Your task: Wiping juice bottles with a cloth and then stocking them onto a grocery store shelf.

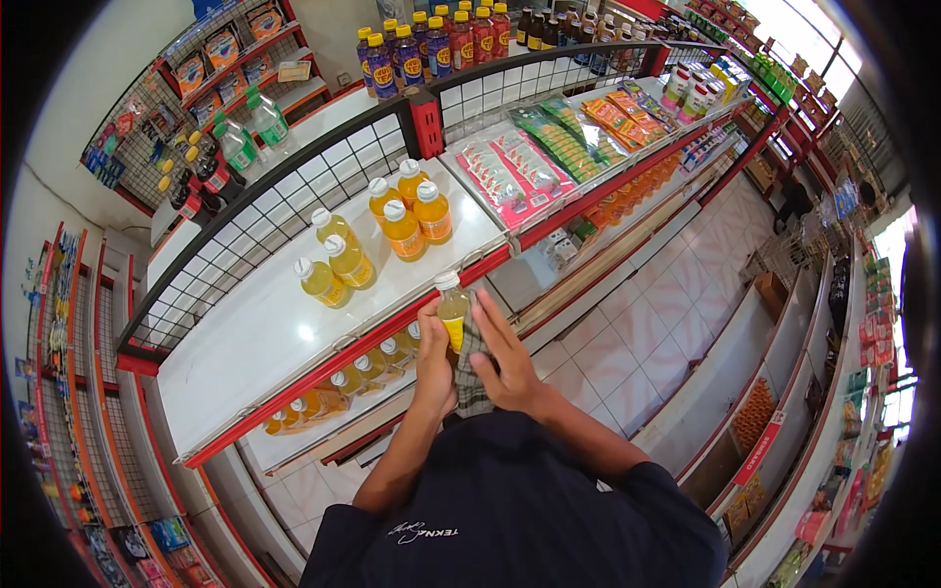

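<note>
In front of my chest, at the shelf's red front edge, I hold upright a clear bottle [450,294] of pale yellow drink with a white cap and yellow label. My left hand [435,365] is closed round its left side. My right hand [507,355] is beside its right side, fingers stretched out; whether it touches the bottle is hard to tell. Grey checked fabric [472,395] shows below and between the hands. On the white shelf [235,363] ahead stand three pale yellow bottles [348,262] and, right of them, a group of orange drink bottles [405,230].
More yellow and orange bottles [371,367] line the lower shelf. Flat packets [515,176] lie to the right past a red post [425,122]. Behind the black mesh divider [284,186] stand purple and red bottles [409,54]. A tiled aisle [627,338] and another shelf run [716,431] are at right.
</note>
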`<state>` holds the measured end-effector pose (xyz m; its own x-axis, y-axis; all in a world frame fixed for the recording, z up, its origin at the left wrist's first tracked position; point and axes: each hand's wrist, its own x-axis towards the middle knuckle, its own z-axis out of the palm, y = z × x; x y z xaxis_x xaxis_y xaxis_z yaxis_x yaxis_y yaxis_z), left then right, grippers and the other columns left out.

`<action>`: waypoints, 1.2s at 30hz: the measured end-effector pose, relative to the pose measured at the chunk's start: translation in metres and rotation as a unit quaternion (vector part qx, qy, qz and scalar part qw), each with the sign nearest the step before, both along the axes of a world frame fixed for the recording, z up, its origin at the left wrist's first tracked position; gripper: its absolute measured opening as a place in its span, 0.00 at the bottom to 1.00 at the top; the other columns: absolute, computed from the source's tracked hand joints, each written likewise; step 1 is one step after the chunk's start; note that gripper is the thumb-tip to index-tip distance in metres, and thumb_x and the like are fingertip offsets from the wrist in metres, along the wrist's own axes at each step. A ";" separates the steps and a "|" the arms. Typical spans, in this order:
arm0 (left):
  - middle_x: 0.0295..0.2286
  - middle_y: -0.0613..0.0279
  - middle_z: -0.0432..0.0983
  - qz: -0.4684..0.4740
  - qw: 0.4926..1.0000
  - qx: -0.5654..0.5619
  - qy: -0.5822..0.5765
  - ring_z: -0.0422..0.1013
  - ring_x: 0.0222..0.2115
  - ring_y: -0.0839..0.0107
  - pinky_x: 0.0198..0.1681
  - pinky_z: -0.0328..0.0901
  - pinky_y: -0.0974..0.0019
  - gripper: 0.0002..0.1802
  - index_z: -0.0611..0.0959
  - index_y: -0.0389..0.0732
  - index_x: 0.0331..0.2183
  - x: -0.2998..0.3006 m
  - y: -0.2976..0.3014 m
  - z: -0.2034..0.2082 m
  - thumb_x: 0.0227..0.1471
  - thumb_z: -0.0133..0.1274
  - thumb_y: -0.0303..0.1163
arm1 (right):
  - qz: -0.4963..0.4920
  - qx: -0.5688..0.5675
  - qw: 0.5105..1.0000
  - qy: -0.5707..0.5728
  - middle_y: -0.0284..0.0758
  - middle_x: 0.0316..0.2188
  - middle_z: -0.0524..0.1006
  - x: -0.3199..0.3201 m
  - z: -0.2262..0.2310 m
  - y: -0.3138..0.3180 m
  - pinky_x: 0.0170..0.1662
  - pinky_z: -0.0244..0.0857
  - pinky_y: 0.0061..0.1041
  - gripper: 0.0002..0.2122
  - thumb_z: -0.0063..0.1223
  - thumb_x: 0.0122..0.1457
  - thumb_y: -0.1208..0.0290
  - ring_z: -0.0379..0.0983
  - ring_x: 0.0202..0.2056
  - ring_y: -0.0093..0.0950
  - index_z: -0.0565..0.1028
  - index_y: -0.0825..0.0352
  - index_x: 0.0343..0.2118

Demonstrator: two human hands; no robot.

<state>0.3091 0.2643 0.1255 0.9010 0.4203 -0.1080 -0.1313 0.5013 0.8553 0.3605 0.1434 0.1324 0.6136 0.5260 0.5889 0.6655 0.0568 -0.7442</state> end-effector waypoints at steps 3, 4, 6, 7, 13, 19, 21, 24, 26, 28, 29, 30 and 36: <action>0.51 0.62 0.66 -0.011 0.998 0.051 0.027 0.61 0.52 0.73 0.57 0.54 0.68 0.22 0.65 0.45 0.56 -0.001 -0.004 0.010 0.68 0.33 0.47 | -0.011 0.007 0.999 0.050 0.51 0.64 0.56 0.004 0.012 0.011 0.65 0.49 0.42 0.26 0.49 0.57 0.79 0.51 0.65 0.51 0.62 0.72 0.61; 0.51 0.62 0.66 -0.008 0.998 0.051 0.026 0.61 0.52 0.73 0.57 0.54 0.68 0.22 0.65 0.45 0.56 0.000 -0.004 0.010 0.68 0.33 0.47 | -0.027 0.010 0.998 0.051 0.51 0.64 0.56 0.003 0.013 0.015 0.65 0.49 0.42 0.26 0.48 0.58 0.79 0.51 0.65 0.51 0.62 0.73 0.61; 0.51 0.63 0.66 -0.006 0.998 -0.060 -0.018 0.61 0.52 0.75 0.56 0.55 0.69 0.21 0.66 0.44 0.56 0.001 -0.003 0.008 0.68 0.35 0.46 | -0.042 -0.014 0.999 -0.023 0.51 0.64 0.56 -0.003 0.010 0.020 0.65 0.49 0.41 0.25 0.48 0.58 0.79 0.51 0.65 0.51 0.62 0.73 0.61; 0.51 0.63 0.66 -0.003 0.998 -0.061 -0.018 0.61 0.52 0.75 0.56 0.55 0.69 0.21 0.66 0.44 0.56 0.001 0.000 0.007 0.68 0.35 0.46 | -0.059 -0.039 0.993 -0.095 0.51 0.64 0.56 -0.007 0.007 0.021 0.65 0.49 0.40 0.25 0.47 0.59 0.78 0.51 0.65 0.51 0.63 0.73 0.61; 0.52 0.64 0.67 -0.027 0.999 -0.002 -0.023 0.61 0.53 0.77 0.56 0.57 0.71 0.22 0.67 0.44 0.57 -0.005 0.016 0.000 0.67 0.41 0.41 | 0.014 -0.017 0.999 -0.039 0.51 0.65 0.54 -0.006 -0.008 0.010 0.65 0.50 0.39 0.25 0.47 0.59 0.79 0.53 0.65 0.50 0.62 0.73 0.61; 0.58 0.62 0.63 -0.016 0.999 0.001 0.027 0.60 0.56 0.75 0.58 0.55 0.71 0.28 0.63 0.38 0.61 -0.006 0.010 -0.004 0.66 0.41 0.42 | -0.013 -0.038 0.999 0.027 0.50 0.65 0.56 0.007 0.017 0.019 0.64 0.51 0.36 0.26 0.47 0.59 0.79 0.54 0.65 0.46 0.61 0.72 0.62; 0.55 0.62 0.65 0.000 0.999 -0.030 0.015 0.64 0.54 0.74 0.56 0.58 0.69 0.27 0.64 0.39 0.60 -0.003 0.011 -0.005 0.67 0.39 0.44 | -0.027 -0.044 0.999 -0.005 0.50 0.64 0.57 0.003 0.013 0.020 0.65 0.51 0.36 0.26 0.48 0.58 0.78 0.53 0.65 0.47 0.61 0.71 0.62; 0.52 0.61 0.70 0.028 0.993 -0.112 0.013 0.68 0.51 0.71 0.54 0.63 0.67 0.25 0.66 0.39 0.59 0.000 0.015 -0.012 0.67 0.36 0.44 | -0.042 -0.086 0.990 -0.101 0.50 0.64 0.58 -0.009 -0.001 0.014 0.65 0.50 0.39 0.27 0.51 0.57 0.78 0.52 0.65 0.50 0.61 0.71 0.62; 0.52 0.63 0.69 -0.003 0.998 -0.067 0.001 0.65 0.51 0.75 0.55 0.59 0.70 0.25 0.65 0.39 0.60 -0.001 0.015 -0.003 0.66 0.41 0.39 | -0.012 -0.082 0.991 -0.101 0.49 0.64 0.57 -0.012 -0.010 0.008 0.65 0.48 0.40 0.28 0.52 0.57 0.77 0.50 0.65 0.51 0.61 0.71 0.62; 0.50 0.64 0.71 -0.021 0.998 -0.054 0.002 0.67 0.49 0.76 0.54 0.59 0.71 0.24 0.66 0.38 0.59 -0.002 0.011 0.002 0.65 0.44 0.36 | -0.008 -0.067 0.996 -0.067 0.49 0.65 0.56 -0.006 -0.008 0.003 0.65 0.49 0.39 0.28 0.51 0.57 0.77 0.51 0.65 0.50 0.61 0.71 0.62; 0.49 0.64 0.72 -0.034 0.998 -0.043 0.005 0.67 0.48 0.77 0.53 0.60 0.72 0.24 0.67 0.38 0.59 -0.002 0.010 0.000 0.64 0.46 0.35 | -0.001 -0.051 0.998 -0.034 0.49 0.65 0.56 -0.003 -0.003 0.002 0.65 0.50 0.38 0.28 0.50 0.58 0.77 0.52 0.65 0.49 0.61 0.71 0.62; 0.49 0.65 0.72 -0.048 0.998 -0.032 0.008 0.68 0.48 0.77 0.52 0.60 0.73 0.24 0.68 0.38 0.58 -0.002 0.009 -0.004 0.63 0.48 0.34 | -0.004 -0.051 0.998 -0.033 0.49 0.65 0.56 0.001 0.004 0.003 0.65 0.50 0.38 0.28 0.50 0.58 0.77 0.52 0.65 0.49 0.61 0.71 0.62; 0.49 0.64 0.72 -0.084 0.996 0.010 0.018 0.67 0.48 0.77 0.53 0.59 0.71 0.25 0.70 0.36 0.57 0.002 0.009 -0.009 0.62 0.51 0.36 | -0.054 0.007 0.998 0.018 0.51 0.63 0.59 0.011 0.014 0.004 0.63 0.55 0.35 0.27 0.48 0.57 0.80 0.58 0.63 0.46 0.61 0.73 0.61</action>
